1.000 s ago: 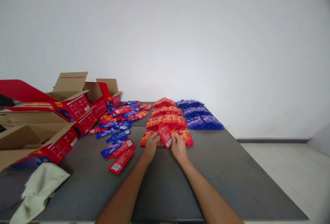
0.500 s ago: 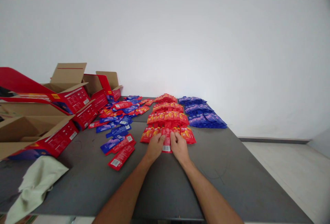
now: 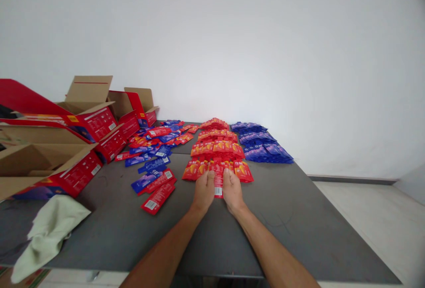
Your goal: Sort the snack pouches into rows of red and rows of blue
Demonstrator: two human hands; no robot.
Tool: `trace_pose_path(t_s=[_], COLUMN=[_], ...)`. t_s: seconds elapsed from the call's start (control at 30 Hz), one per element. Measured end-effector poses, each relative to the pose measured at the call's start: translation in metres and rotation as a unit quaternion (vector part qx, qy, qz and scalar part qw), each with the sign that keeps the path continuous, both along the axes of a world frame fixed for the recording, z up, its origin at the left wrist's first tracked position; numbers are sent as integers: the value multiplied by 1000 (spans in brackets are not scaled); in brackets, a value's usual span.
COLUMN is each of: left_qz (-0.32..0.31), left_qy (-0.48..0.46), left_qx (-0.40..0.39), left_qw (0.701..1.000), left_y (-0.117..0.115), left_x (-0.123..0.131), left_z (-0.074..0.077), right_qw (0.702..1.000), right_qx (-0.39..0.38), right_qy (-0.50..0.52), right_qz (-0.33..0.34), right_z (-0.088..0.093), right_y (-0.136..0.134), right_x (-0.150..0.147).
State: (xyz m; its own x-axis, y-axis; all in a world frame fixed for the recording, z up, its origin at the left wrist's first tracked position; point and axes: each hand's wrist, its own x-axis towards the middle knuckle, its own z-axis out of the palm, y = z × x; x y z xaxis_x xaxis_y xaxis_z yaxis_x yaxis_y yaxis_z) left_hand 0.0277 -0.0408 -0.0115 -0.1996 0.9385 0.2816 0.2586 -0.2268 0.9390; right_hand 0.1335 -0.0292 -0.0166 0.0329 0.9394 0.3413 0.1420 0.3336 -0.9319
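A red sachet, its barcode side up, is gripped along both long edges near the middle of the table. My left hand is closed on its left edge, and my right hand on its right edge. Just beyond my fingers lies the nearest row of red sachets with orange pictures, partly hidden by my hands. Further rows of red sachets are stacked behind it, overlapping toward the wall.
Rows of blue sachets lie to the right. Loose red and blue sachets are scattered on the left. Beyond them stand open cardboard boxes. A pale green cloth hangs over the front edge of the dark table.
The view has shifted slightly. Both hands still grip the red sachet, which has come a little closer to me and away from the nearest row.
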Motion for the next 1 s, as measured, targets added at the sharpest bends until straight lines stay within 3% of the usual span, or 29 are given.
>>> trace_pose_path(t_s=[0.13,0.23,0.33,0.4,0.53,0.77,0.9,1.0], left_qz=[5,-44,-101,-100,-69,-82,-142,-175], left_qy=[10,32,-25,-69,-65,-70,-28,-47], left_qx=[16,26,-4,-12,20,15,0,-34], left_qw=[1000,998,995,993,995,994,989,983], left_y=[-1,-2,1,3,5,4,3,0], left_x=[-3,-5,-4,-3,-5,-9,-10,-8], left_z=[-1,-1,1,4,8,7,7,7], right_qw=[992,997,999,1000,999,971,987,995], right_qx=[-54,-22,-8,-13,-32,-138,-96,-67], right_qy=[102,78,42,18,7,135,84,60], right_qz=[42,2,-22,-18,32,138,96,52], right_z=[4,10,12,11,10,13,14,13], right_y=[-2,-3,-2,-3,-5,-8,-5,-2], right_x=[3,8,11,10,3,2,9,14])
